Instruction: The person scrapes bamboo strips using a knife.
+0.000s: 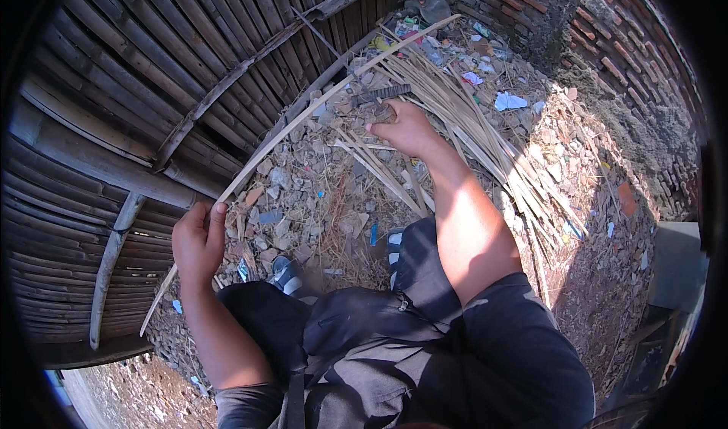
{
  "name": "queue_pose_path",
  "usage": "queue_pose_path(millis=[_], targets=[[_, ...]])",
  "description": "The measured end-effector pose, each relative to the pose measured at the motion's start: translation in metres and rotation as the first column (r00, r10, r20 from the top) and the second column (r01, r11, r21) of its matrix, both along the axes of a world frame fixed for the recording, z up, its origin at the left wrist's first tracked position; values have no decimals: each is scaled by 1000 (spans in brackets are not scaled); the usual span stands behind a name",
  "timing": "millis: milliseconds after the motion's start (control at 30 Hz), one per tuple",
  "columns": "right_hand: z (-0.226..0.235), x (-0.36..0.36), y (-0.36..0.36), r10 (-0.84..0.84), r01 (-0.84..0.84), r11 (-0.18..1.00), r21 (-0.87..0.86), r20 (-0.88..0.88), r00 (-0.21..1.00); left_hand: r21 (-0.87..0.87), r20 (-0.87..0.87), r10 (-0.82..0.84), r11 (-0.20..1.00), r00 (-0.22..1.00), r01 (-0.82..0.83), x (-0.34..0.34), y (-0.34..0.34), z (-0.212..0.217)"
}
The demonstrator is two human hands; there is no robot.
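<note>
My left hand (199, 239) is closed around a long, thin bamboo strip (303, 114). The strip rises in a gentle curve from the lower left, beside the bamboo wall, to the far rubble. Farther ahead, my right hand (407, 129) reaches low over the ground with its thumb and fingers drawn together. What they grip, if anything, is too small and dim to make out. Just beyond those fingers lies a dark, ridged piece (388, 92). A pile of split bamboo strips (474, 122) stretches past the right hand, with a few shorter strips (383, 173) below it.
A wall of bamboo slats (114, 57) leans in on the left. Brick walls (629, 57) close off the far right. Rubble (292, 186) and litter, including a white scrap (510, 101), cover the ground around my shoes (288, 275). A grey panel (677, 266) stands at the right.
</note>
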State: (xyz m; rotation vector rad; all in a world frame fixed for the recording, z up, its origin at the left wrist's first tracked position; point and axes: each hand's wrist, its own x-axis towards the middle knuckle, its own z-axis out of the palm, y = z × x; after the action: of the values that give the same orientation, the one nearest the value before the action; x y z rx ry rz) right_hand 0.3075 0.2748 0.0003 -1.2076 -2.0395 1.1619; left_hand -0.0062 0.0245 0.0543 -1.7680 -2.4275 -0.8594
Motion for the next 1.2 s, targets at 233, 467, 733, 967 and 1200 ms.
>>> queue_pose_path(millis=[233, 467, 733, 967, 1200], targets=[[21, -33, -48, 178, -229, 960, 164, 276, 944, 5, 68, -29, 1000, 997, 29, 11, 10, -12], [-16, 2, 10, -191, 189, 980, -66, -34, 981, -33, -9, 8, 999, 1000, -8, 13, 8, 0], [-3, -25, -27, 226, -259, 939, 225, 163, 960, -113, 4, -57, 992, 998, 58, 6, -2, 5], [-30, 29, 27, -525, 459, 848, -265, -308, 793, -135, 18, 192, 973, 981, -188, -67, -126, -28], [-33, 27, 31, -515, 382, 848, -368, -402, 757, -202, -55, 530, 824, 846, -529, -33, -348, -132]])
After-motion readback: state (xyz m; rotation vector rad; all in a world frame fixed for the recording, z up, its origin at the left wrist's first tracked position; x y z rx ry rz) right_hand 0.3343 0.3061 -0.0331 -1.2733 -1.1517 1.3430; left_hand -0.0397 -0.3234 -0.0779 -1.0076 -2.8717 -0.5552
